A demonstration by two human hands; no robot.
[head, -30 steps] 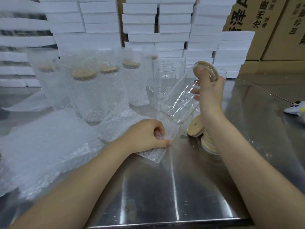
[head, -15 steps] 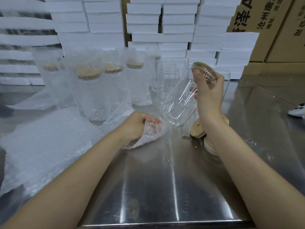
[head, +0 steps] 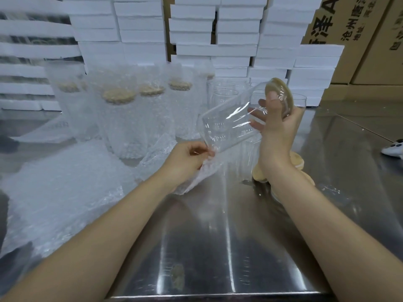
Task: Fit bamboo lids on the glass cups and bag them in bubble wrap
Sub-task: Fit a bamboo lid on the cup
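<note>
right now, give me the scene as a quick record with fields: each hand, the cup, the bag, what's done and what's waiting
left hand: pinches a bubble wrap bag
right hand: grip on the glass cup at its lid end
cup pose: tilted, base down toward the left hand, not yet visibly inside the bag
bamboo lid: fitted on the cup's mouth
done: bagged cups with lids, standing back left
waiting: bare glasses behind; loose lids by the right wrist
surface: steel table

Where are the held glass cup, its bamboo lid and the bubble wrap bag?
glass cup (head: 226, 129): head view, clear side wall.
bamboo lid (head: 281, 88): head view, top face.
bubble wrap bag (head: 196, 179): head view, lower edge.
</note>
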